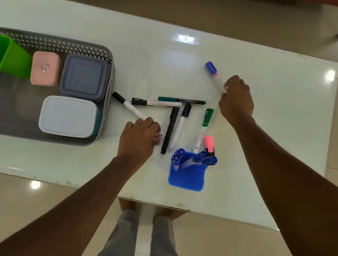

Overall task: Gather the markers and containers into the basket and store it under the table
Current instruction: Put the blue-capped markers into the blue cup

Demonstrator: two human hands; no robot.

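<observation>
Am pinching blue-capped marker (pixel 215 75) barrel with right hand (pixel 236 99); left hand (pixel 139 136) closing on black-capped marker (pixel 128 105). Light, rigid, likely rolling; gripping mid-barrel.

Worktop (pixel 264 61): white, glossy, rectangular, reflecting ceiling lights. Left end: grey perforated basket (pixel 106 95) resting on it. Centre: loose markers lying flat — black-capped white marker (pixel 123 102), black-and-white marker (pixel 154 103), teal marker (pixel 181 100) just beside it, all-black marker (pixel 170 130), second white marker with dark cap (pixel 179 127), green-capped marker (pixel 203 129). Farther right: blue-capped marker (pixel 214 74), apart from the cluster. Near front edge: blue cup (pixel 186 177), upright, holding markers.
</observation>
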